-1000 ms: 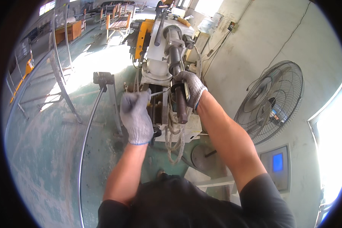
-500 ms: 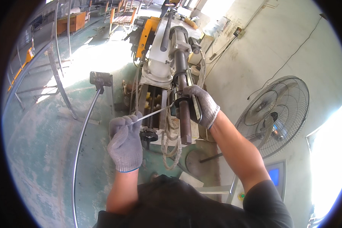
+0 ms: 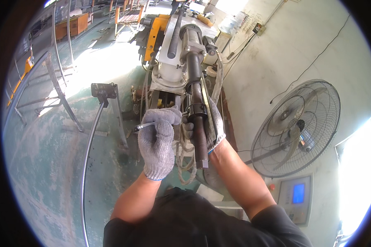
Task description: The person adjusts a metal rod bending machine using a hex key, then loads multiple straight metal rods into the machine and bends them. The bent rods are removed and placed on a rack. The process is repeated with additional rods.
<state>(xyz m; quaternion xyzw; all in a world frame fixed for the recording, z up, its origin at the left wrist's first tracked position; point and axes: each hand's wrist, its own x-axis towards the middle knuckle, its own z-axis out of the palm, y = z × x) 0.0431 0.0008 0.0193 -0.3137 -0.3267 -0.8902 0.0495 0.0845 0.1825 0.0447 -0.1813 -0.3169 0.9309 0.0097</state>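
Observation:
My left hand, in a grey knit glove, is closed around a thin steel hex key. One end of the key pokes out on the left of the fist, while its other end, toward the collar, is mostly hidden. A dark collar sits on a brown steel shaft with a squared near end. My right hand, gloved too, reaches around the shaft from the right and below, its fingertips showing on the left side. A flat metal strip runs along the shaft against that hand.
The machine extends away from me, with an orange arm. Right stand a caged fan and a control panel. A bent metal rail rises on the left. Looped hoses hang below the shaft.
My left hand has moved right and closer to the collar, with less of the hex key showing. My right hand has slid lower and wrapped under the shaft.

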